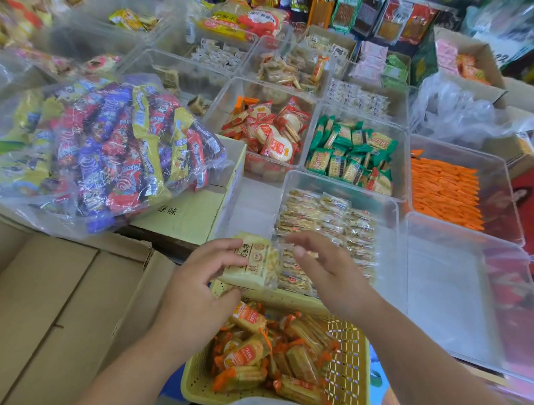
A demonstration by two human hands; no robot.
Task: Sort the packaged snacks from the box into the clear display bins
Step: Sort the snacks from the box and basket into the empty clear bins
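My left hand grips a pale yellow snack pack at the near left corner of a clear bin that holds several rows of the same pale wrapped snacks. My right hand hovers over that bin's near edge with relaxed, spread fingers and holds nothing. Below both hands sits a yellow plastic basket with several orange-wrapped biscuit packs. A cardboard box lies to the left.
A big clear bag of red, purple and yellow candies rests on a box at the left. More clear bins behind hold red packs, green packs and orange sticks. A clear bin at the right shows no snacks.
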